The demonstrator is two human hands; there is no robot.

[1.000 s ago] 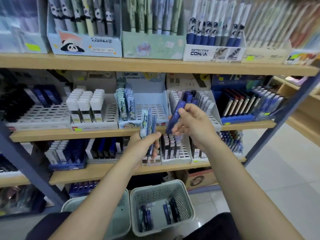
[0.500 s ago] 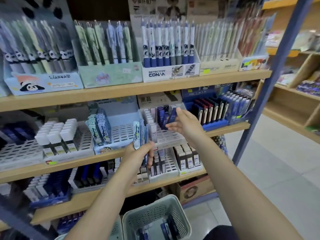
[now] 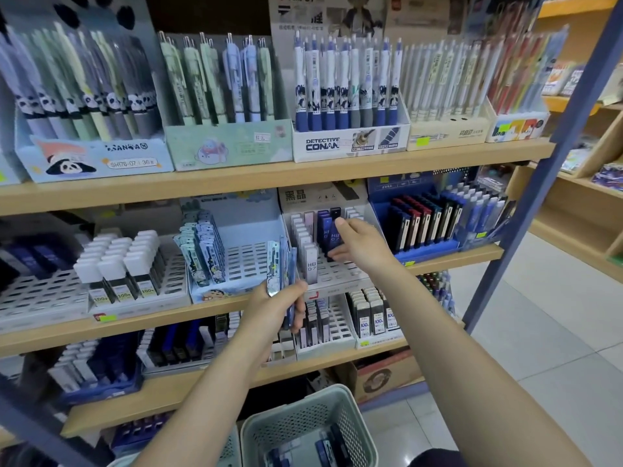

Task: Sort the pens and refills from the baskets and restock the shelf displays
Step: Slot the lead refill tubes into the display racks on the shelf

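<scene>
The right hand (image 3: pixel 362 246) pinches a dark blue HB 0.7 lead refill case (image 3: pixel 333 238) between thumb and fingers, holding it upright in the white slotted display tray (image 3: pixel 332 269) on the middle shelf, against a row of like blue cases. The left hand (image 3: pixel 274 306) grips a small stack of blue-and-white carded refill packs (image 3: pixel 281 274) just in front of the shelf edge (image 3: pixel 448 261), near the tray's left wall. Most slots in the tray's near rows stand open; white HB cases (image 3: pixel 308 251) fill its left column. A blue tray of black and red cases (image 3: pixel 423 225) sits just to the right. Pen boxes, one marked Detective Conan (image 3: pixel 350 141), line the shelf above. Below, near, a grey perforated basket (image 3: pixel 332 414) holds a few blue cases on the tiled floor (image 3: pixel 539 348).
</scene>
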